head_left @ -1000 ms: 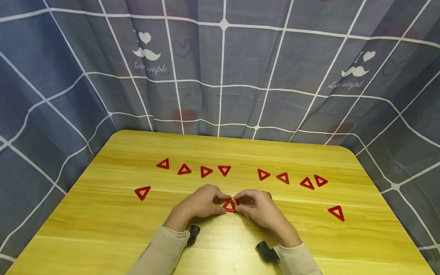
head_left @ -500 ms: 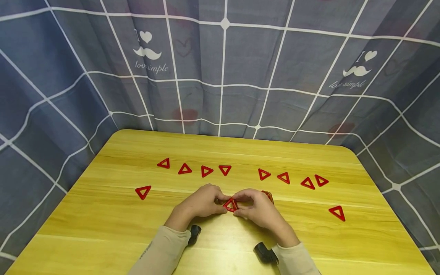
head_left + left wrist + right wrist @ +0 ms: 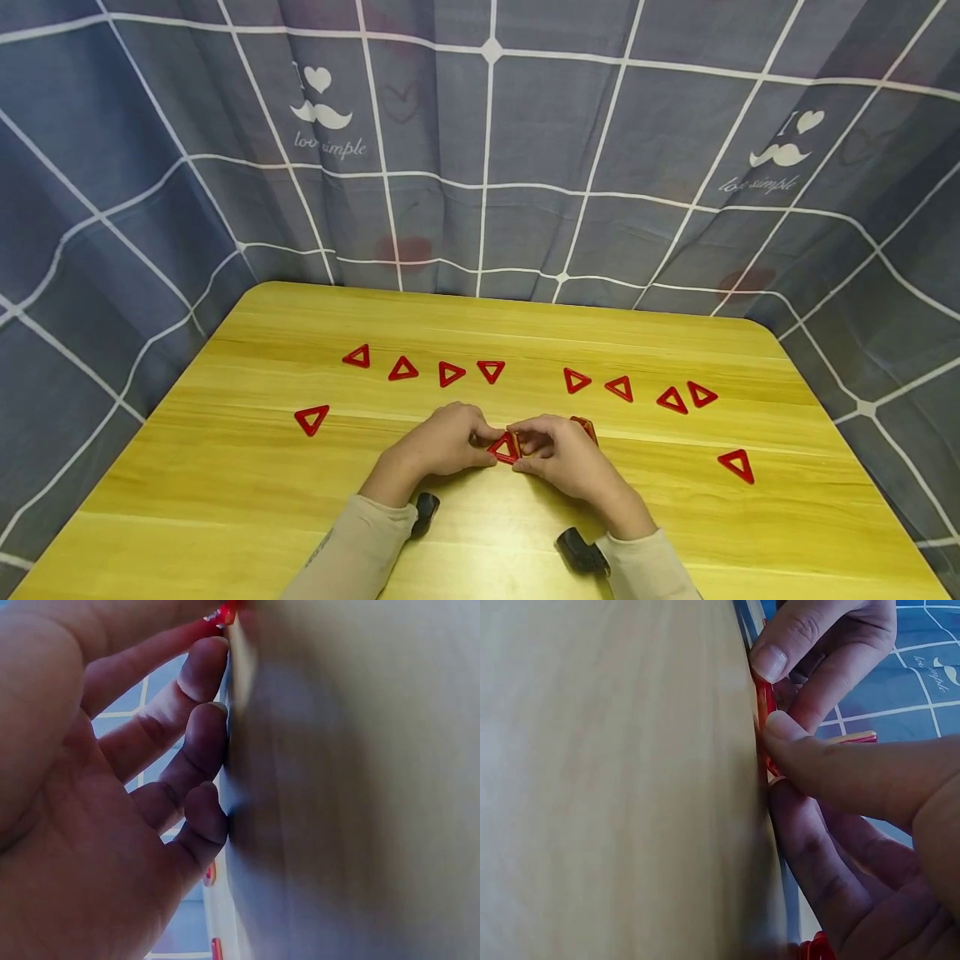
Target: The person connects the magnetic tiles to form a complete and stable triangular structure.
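Observation:
Near the middle of the table, a red triangular tile with an open centre [image 3: 504, 448] lies flat between the two hands. My left hand [image 3: 442, 442] pinches it from the left with thumb and index finger. In the left wrist view, its other fingertips [image 3: 206, 739] rest along the tabletop. My right hand [image 3: 558, 454] pinches a second red tile [image 3: 855, 738], which stands on edge against the flat tile's right side. Fingers hide most of this second tile. Both thumbs are close together at the flat tile in the right wrist view.
Several red triangular tiles lie in a loose row behind the hands, such as one tile [image 3: 491, 371]. Single tiles lie at far left [image 3: 311, 420] and far right [image 3: 737, 465]. Red-amber pieces [image 3: 585, 428] sit just behind my right hand. A checked curtain [image 3: 525, 150] surrounds the wooden table [image 3: 225, 500].
My right hand has shifted slightly left, bringing the second tile upright against the flat tile's right edge. The pieces behind that hand show more. My left hand keeps its pinch.

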`<control>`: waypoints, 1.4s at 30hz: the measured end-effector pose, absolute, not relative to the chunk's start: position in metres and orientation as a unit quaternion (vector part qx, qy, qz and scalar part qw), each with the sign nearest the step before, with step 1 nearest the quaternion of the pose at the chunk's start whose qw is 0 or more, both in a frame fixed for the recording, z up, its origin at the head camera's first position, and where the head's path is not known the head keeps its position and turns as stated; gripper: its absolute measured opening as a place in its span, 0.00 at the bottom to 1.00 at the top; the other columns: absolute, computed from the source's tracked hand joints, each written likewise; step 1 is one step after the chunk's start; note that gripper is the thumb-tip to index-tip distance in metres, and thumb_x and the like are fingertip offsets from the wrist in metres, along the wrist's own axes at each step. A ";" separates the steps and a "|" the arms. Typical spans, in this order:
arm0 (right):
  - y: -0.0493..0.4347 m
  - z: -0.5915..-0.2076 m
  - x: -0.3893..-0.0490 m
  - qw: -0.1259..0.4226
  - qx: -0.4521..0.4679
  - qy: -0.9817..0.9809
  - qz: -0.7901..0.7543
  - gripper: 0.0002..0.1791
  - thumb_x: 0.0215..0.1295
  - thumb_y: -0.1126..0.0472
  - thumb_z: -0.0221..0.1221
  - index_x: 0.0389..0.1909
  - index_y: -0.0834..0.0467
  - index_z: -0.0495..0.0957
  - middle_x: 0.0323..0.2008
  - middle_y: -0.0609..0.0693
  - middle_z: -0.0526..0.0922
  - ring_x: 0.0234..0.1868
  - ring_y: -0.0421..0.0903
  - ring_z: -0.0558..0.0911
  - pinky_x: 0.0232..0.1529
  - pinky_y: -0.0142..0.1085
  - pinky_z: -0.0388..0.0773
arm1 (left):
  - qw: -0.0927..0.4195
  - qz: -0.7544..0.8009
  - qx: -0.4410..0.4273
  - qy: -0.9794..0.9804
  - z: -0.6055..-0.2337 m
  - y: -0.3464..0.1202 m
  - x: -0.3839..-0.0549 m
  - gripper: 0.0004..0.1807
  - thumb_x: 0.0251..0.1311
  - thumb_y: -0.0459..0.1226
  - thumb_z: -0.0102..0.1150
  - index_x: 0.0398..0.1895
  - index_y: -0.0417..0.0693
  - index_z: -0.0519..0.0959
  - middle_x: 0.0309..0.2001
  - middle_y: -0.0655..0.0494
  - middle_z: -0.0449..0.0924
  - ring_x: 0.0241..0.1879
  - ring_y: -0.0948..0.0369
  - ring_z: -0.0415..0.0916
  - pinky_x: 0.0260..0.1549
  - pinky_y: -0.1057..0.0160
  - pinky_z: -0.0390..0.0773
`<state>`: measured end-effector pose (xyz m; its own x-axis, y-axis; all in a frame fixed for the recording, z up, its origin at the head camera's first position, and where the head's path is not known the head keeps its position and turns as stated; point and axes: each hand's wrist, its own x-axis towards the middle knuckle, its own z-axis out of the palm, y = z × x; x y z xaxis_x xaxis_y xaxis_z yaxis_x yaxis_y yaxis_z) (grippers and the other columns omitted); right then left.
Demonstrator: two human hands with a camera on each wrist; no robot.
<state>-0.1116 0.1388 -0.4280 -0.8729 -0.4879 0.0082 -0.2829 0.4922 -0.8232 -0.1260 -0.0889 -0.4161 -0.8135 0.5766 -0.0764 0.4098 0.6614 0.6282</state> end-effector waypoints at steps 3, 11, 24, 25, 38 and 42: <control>0.138 -0.427 -0.112 0.116 -0.219 0.859 -0.447 0.22 0.58 0.67 0.72 0.54 0.61 0.83 0.39 0.48 0.82 0.39 0.44 0.82 0.40 0.32 0.81 | 0.141 0.311 0.271 0.900 -0.414 -0.090 -0.125 0.20 0.57 0.38 0.74 0.55 0.49 0.86 0.36 0.61 0.79 0.34 0.63 0.69 0.36 0.61 0.70; 0.136 -0.426 -0.110 0.119 -0.211 0.863 -0.443 0.21 0.59 0.68 0.72 0.55 0.61 0.83 0.39 0.48 0.81 0.39 0.44 0.82 0.40 0.32 0.81 | 0.148 0.352 0.264 0.886 -0.411 -0.102 -0.125 0.20 0.57 0.37 0.74 0.53 0.43 0.85 0.41 0.58 0.79 0.41 0.60 0.75 0.44 0.59 0.76; 0.135 -0.428 -0.110 0.104 -0.217 0.872 -0.427 0.23 0.60 0.68 0.70 0.57 0.61 0.82 0.39 0.46 0.80 0.38 0.42 0.80 0.40 0.32 0.80 | 0.072 0.324 0.194 0.923 -0.405 -0.167 -0.132 0.24 0.55 0.40 0.75 0.56 0.47 0.83 0.48 0.54 0.78 0.47 0.55 0.75 0.51 0.49 0.75; 0.135 -0.428 -0.110 0.104 -0.218 0.872 -0.426 0.23 0.60 0.68 0.70 0.58 0.61 0.82 0.39 0.46 0.80 0.39 0.42 0.80 0.40 0.32 0.80 | 0.064 0.318 0.182 0.928 -0.404 -0.176 -0.131 0.24 0.55 0.41 0.76 0.56 0.47 0.83 0.49 0.54 0.77 0.47 0.54 0.75 0.51 0.48 0.75; 0.134 -0.428 -0.110 0.103 -0.213 0.872 -0.430 0.23 0.60 0.67 0.70 0.57 0.61 0.82 0.38 0.46 0.80 0.38 0.43 0.81 0.39 0.32 0.81 | 0.004 0.280 0.121 0.952 -0.404 -0.272 -0.116 0.36 0.44 0.48 0.82 0.57 0.45 0.82 0.49 0.48 0.76 0.45 0.49 0.74 0.45 0.45 0.74; 0.135 -0.429 -0.110 0.103 -0.208 0.870 -0.434 0.22 0.60 0.67 0.71 0.57 0.60 0.83 0.38 0.46 0.80 0.38 0.43 0.80 0.39 0.32 0.81 | 0.010 0.270 0.096 0.958 -0.404 -0.286 -0.113 0.35 0.44 0.49 0.82 0.55 0.43 0.83 0.47 0.47 0.76 0.43 0.49 0.73 0.42 0.46 0.74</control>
<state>-0.1103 0.1346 -0.4290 -0.8923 -0.4515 0.0004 -0.2718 0.5364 -0.7990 -0.1127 -0.2861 -0.4042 -0.9815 0.1884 0.0325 0.1777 0.8363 0.5187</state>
